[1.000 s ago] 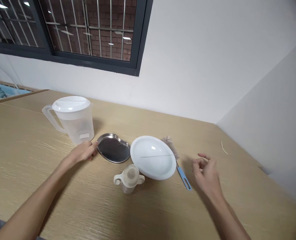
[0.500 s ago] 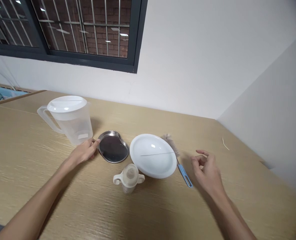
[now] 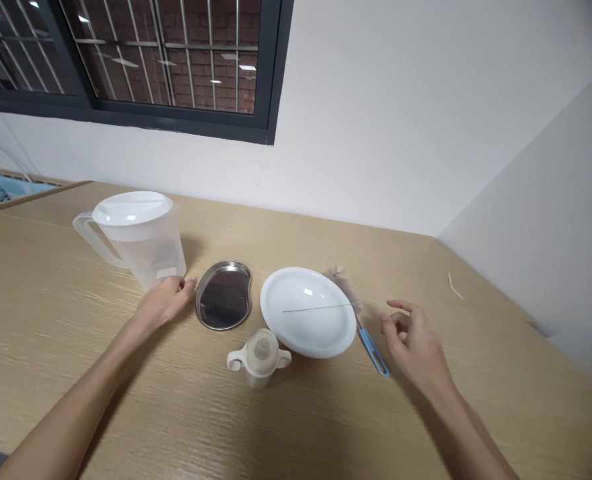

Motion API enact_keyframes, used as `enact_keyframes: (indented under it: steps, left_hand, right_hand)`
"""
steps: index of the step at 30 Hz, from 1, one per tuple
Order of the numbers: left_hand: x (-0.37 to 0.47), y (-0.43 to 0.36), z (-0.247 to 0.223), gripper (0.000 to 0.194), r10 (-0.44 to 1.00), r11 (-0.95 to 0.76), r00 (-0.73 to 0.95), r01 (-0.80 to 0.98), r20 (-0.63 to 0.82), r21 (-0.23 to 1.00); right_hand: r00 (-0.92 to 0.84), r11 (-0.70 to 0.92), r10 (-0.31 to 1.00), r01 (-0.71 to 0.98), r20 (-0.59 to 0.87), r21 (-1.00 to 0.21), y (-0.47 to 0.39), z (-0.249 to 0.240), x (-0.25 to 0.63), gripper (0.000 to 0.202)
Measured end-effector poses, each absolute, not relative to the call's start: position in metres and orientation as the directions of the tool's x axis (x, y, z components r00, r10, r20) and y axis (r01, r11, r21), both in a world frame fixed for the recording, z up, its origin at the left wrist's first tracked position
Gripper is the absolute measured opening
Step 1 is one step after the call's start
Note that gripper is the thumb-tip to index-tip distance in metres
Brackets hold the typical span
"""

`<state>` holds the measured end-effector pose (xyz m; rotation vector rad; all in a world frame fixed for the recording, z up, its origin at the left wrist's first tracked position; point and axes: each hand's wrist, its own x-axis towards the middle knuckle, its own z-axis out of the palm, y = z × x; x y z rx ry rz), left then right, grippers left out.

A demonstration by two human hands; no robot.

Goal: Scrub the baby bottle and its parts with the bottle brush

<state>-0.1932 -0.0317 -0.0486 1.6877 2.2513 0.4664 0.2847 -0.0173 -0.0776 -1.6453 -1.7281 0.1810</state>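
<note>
My left hand [image 3: 166, 301] rests beside a steel kidney dish [image 3: 223, 297], its fingertips just off the dish's left rim and holding nothing. Close behind that hand stands a lidded translucent plastic pitcher [image 3: 151, 247]. My right hand [image 3: 416, 343] hovers over the table's right side, thumb and fingers apart around nothing. Nearest to it lies a bottle brush [image 3: 373, 352] with a blue handle, its bristles partly behind a white oval bowl [image 3: 309, 333]. Across the bowl runs a thin straight rod [image 3: 316, 309]. An upright two-handled baby bottle [image 3: 261, 360] stands in front of the bowl.
The wooden table [image 3: 201, 420] reaches back to a white wall [image 3: 356, 120] below a barred window [image 3: 176, 60]. A small pale strip [image 3: 455, 287] lies at the right rear. Blue items [image 3: 16, 187] show beyond the table's far left edge.
The kidney dish has turned, its inward curve now facing right. My left fingers have come off its rim and moved slightly left. My right hand has barely moved.
</note>
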Motion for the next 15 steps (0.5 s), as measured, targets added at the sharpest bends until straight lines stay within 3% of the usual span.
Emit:
enact_keyframes:
  steps: [15]
  left_hand:
    - [-0.1944, -0.0318, -0.0458, 0.053, 0.959, 0.269, -0.279, 0.854, -0.044, 0.446]
  right_hand:
    - [0.085, 0.137, 0.926, 0.832, 0.367, -0.538, -0.0164, -0.0783, 0.2859, 0.041]
